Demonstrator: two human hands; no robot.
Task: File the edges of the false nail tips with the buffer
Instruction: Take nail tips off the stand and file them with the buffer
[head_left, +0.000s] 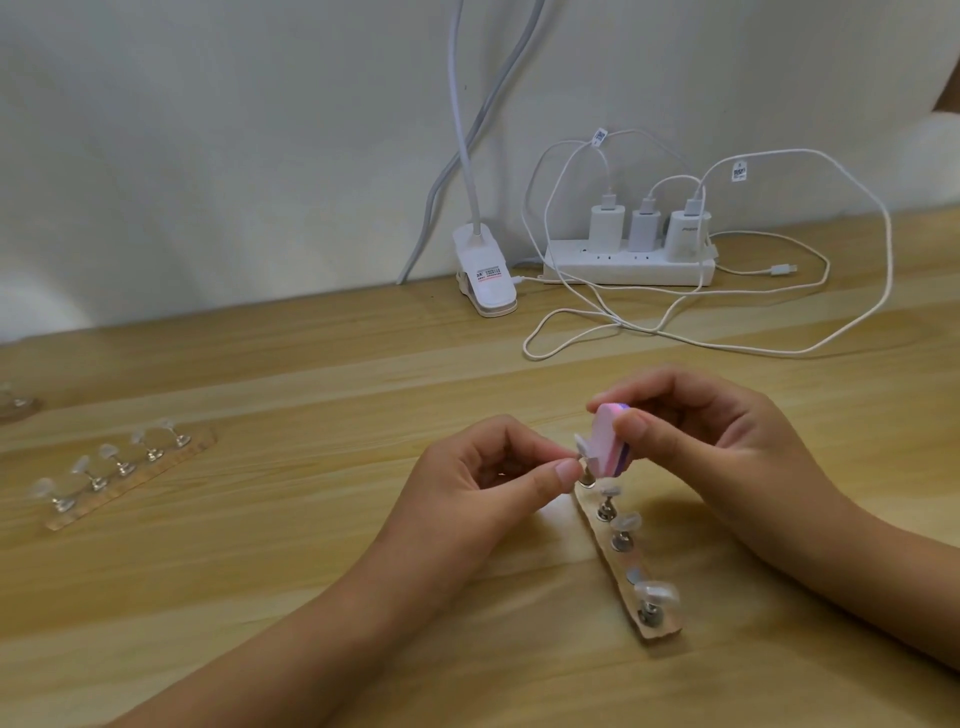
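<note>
Asker: Head view, then. What are the hands doing?

Watcher: The left hand (483, 470) has its fingers curled, with thumb and forefinger pinching the metal peg (587, 475) under a clear nail tip (581, 445). The right hand (696, 434) grips the pink buffer (605, 439) between thumb and fingers, and the buffer's face touches that tip's edge.

Asker: Where is that tip?

Watcher: It is at the far end of a holder strip (662, 631) lying on the wooden table (311, 571), between the two hands. I cannot tell whether its peg stands on the strip or is lifted just clear. Three more tips (655, 592) sit on pegs along the strip, nearer the person.

Asker: Anything else?

Watcher: A second strip (130, 483) with five tips lies well apart to the left. By the wall there is a white lamp clip (485, 275). Beside it is a power strip (628, 267) with three chargers, and white cables (779, 343) loop over the table.
</note>
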